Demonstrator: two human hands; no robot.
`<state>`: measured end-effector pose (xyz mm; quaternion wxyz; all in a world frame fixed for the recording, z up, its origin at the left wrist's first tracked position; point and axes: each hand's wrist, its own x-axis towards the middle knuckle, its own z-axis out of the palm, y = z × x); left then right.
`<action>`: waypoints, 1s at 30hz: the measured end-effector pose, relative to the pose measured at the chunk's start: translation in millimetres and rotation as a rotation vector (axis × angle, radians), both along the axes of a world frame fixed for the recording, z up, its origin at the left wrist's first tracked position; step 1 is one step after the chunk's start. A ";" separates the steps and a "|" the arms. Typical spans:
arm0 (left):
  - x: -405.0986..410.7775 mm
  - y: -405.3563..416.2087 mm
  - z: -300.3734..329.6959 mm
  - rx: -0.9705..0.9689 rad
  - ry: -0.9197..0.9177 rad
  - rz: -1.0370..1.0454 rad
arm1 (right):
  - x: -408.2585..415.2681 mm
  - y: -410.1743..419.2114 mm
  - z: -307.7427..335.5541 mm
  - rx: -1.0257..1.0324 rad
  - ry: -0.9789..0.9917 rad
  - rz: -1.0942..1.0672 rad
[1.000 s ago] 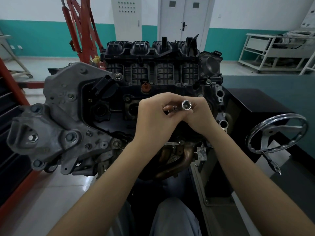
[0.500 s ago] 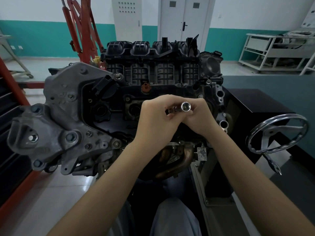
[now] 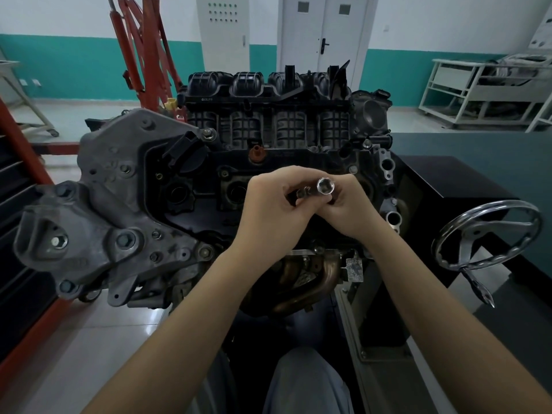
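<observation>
Chrome socket (image 3: 324, 186) is clamped between the left hand (image 3: 273, 204) and right hand (image 3: 351, 206), just near of the engine (image 3: 125, 186). If either grip loosens, it could drop into the open plug well (image 3: 237, 191) at left.

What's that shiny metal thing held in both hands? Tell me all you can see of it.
A socket tool of bright, chrome-like metal: its round, hollow end faces the camera, and a thinner shaft runs back leftward. It lies roughly level in front of the engine. The left hand grips the shaft; the right hand pinches the socket end. The shaft's far end is hidden in the left hand.
</observation>
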<state>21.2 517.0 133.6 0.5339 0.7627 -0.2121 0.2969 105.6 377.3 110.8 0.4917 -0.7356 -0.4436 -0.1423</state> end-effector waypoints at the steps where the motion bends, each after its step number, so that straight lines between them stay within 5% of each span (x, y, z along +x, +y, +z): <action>1: 0.1 0.9 0.3 -0.004 0.011 -0.033 | -0.6 0.1 0.7 0.000 0.008 0.002; 22: -2.1 -2.4 1.9 0.018 -0.035 0.115 | 2.1 0.1 -0.6 0.031 0.001 -0.078; 30: -1.2 -0.9 2.6 -0.018 0.011 -0.077 | 0.5 0.7 -1.1 0.084 0.046 -0.067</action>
